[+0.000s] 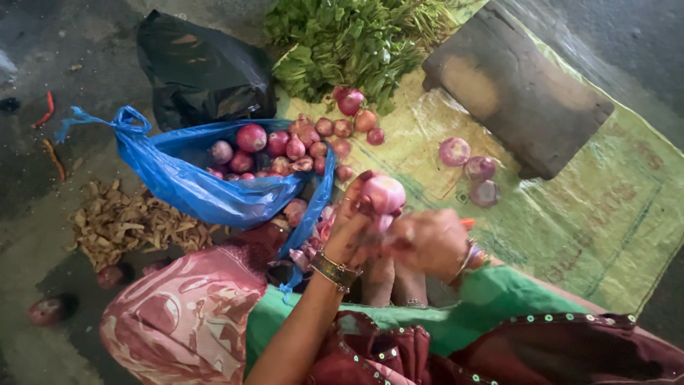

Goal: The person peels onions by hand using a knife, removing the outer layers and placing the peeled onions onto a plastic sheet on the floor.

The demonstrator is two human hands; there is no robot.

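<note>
My left hand (354, 227) holds a red onion (383, 193) up in front of me, fingers wrapped round its lower half. My right hand (426, 242) is closed against the onion's underside, pinching at its skin; an orange tip shows beside the wrist, what it is I cannot tell. Both wrists wear bangles. An open blue plastic bag (206, 189) full of red onions (274, 150) lies just left of my hands. Three peeled onions (472, 171) rest on the green woven mat (605, 214) to the right.
A bunch of leafy greens (349, 43) lies at the top, beside a black plastic bag (203, 71). A dark wooden board (516, 89) sits on the mat at upper right. A heap of dry peelings (125, 224) and stray onions (48, 309) lie at left. My feet are below my hands.
</note>
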